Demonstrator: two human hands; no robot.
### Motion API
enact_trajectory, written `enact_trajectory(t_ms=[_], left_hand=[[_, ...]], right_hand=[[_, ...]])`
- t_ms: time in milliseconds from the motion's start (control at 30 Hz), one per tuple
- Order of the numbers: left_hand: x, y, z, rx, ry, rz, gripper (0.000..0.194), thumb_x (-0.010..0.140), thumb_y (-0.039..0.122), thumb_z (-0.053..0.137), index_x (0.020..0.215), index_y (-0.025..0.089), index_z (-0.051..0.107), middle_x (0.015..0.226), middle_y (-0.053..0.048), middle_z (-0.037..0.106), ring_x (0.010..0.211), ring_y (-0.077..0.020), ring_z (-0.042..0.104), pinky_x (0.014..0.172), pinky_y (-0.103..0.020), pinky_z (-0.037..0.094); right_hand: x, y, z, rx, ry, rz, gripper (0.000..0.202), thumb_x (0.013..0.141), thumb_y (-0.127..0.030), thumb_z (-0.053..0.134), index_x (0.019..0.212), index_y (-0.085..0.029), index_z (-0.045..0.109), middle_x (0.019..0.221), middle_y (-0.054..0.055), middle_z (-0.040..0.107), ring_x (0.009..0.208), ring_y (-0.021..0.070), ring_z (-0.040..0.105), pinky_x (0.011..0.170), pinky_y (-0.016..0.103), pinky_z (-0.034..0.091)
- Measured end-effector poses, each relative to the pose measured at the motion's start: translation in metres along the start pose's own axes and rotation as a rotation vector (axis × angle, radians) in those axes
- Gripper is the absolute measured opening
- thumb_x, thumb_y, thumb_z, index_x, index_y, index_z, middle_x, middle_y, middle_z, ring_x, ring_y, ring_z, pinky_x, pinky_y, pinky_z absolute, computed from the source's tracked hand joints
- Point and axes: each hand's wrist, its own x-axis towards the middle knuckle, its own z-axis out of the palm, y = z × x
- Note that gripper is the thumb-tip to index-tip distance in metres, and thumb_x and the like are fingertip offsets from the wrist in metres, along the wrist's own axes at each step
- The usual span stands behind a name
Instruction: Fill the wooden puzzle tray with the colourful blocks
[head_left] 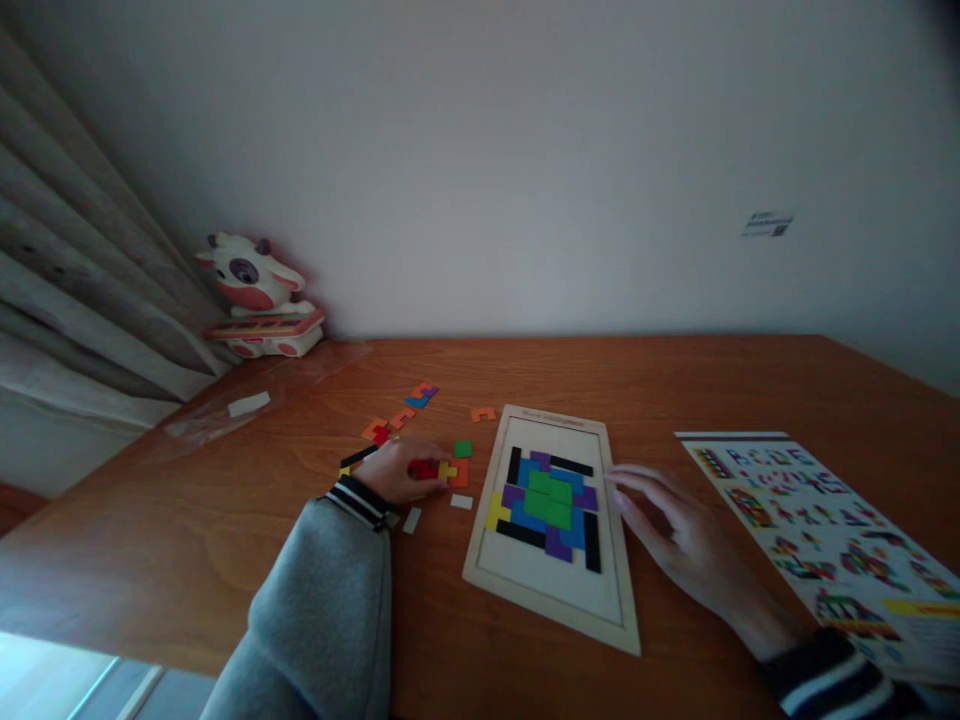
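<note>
My left hand [401, 470] curls over a loose group of puzzle pieces, thumb and fingertips closed round a yellow puzzle piece [448, 472]. A red piece [424, 469] shows under the fingers, and an orange piece [461, 474] touches the yellow one. To the right lies a framed puzzle board [491, 560]. Green squares [549, 498] fill its middle, ringed by blue, purple and black pieces, with a yellow piece [496, 513] at the left. My right hand [675, 530] is open and holds nothing; its fingertips are at the board's right edge.
A green square [463, 449], white pieces [461, 502] and several orange pieces [483, 414] lie left of the board. A printed pattern sheet [825, 540] lies at the right. A cow toy [255, 290] stands back left, near clear plastic wrap [217, 425].
</note>
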Motion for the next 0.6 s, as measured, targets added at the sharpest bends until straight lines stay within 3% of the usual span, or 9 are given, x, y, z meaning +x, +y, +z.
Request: enact_trajectory(t_ms=[233, 333, 433, 500, 600], left_hand=[[0.004, 0.009, 0.002, 0.105, 0.174, 0.076, 0.027, 0.099, 0.034, 0.052, 0.097, 0.02, 0.075, 0.092, -0.004, 0.078, 0.082, -0.0158, 0.073, 0.079, -0.026, 0.056], [0.006, 0.011, 0.001, 0.242, 0.317, 0.12, 0.03, 0.099, 0.033, 0.052, 0.084, 0.019, 0.075, 0.078, -0.004, 0.076, 0.072, -0.0153, 0.07, 0.073, -0.026, 0.055], [0.012, 0.022, -0.002, 0.302, 0.507, 0.038, 0.028, 0.096, 0.033, 0.058, 0.077, 0.019, 0.073, 0.073, -0.004, 0.073, 0.07, -0.0168, 0.067, 0.073, -0.028, 0.053], [0.02, 0.038, -0.002, 0.186, 0.587, -0.055, 0.027, 0.096, 0.035, 0.058, 0.082, 0.018, 0.073, 0.075, -0.005, 0.073, 0.069, -0.0162, 0.066, 0.07, -0.027, 0.053], [0.041, 0.07, 0.008, -0.162, 0.564, -0.222, 0.034, 0.097, 0.042, 0.056, 0.084, 0.016, 0.073, 0.073, -0.003, 0.073, 0.066, -0.0142, 0.067, 0.063, -0.022, 0.052]], right_hand=[[0.001, -0.003, -0.002, 0.022, -0.017, -0.004, 0.027, 0.096, -0.037, 0.053, 0.12, -0.029, 0.064, 0.121, 0.005, 0.068, 0.114, 0.0228, 0.064, 0.1, 0.039, 0.052], [0.002, -0.004, -0.002, 0.029, -0.015, -0.015, 0.025, 0.097, -0.035, 0.053, 0.119, -0.029, 0.064, 0.121, 0.005, 0.068, 0.114, 0.0223, 0.063, 0.101, 0.039, 0.051], [0.004, -0.003, -0.002, 0.048, -0.028, -0.026, 0.026, 0.097, -0.034, 0.053, 0.119, -0.029, 0.063, 0.121, 0.005, 0.067, 0.113, 0.0221, 0.063, 0.101, 0.039, 0.05], [0.01, -0.006, -0.001, 0.076, -0.058, -0.036, 0.025, 0.097, -0.035, 0.053, 0.118, -0.028, 0.065, 0.12, 0.005, 0.067, 0.114, 0.0226, 0.063, 0.102, 0.041, 0.049], [0.025, -0.017, 0.0, 0.172, -0.115, -0.011, 0.024, 0.096, -0.037, 0.054, 0.113, -0.027, 0.067, 0.116, 0.006, 0.069, 0.11, 0.0227, 0.064, 0.1, 0.041, 0.05]])
